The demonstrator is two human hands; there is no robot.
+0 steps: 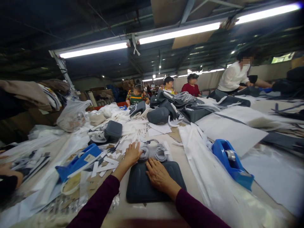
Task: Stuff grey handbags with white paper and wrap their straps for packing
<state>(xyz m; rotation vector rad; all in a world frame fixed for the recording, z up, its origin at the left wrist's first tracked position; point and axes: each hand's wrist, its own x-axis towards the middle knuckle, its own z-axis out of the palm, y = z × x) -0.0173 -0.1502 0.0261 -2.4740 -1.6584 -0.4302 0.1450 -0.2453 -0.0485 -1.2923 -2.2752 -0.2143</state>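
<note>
A dark grey padded case or bag [140, 185] lies flat on the table in front of me. My right hand [158, 174] rests palm down on its upper part, fingers stretched out. Beyond the top edge of the case, my left hand [131, 155] is against the left coil of light grey strap [143, 154], its fingers extended; their undersides are hidden. A second strap coil [161, 153] lies to the right. Behind both coils curves a dark handle-like loop [152, 141].
Blue tape dispensers stand left [80, 161] and right [231, 164]. White strips [109, 164] litter the left side; white sheeting [201, 167] runs along the right. A heap of dark grey bags [163, 110] rises ahead. Several people work beyond; another person's arm [10, 175] is at far left.
</note>
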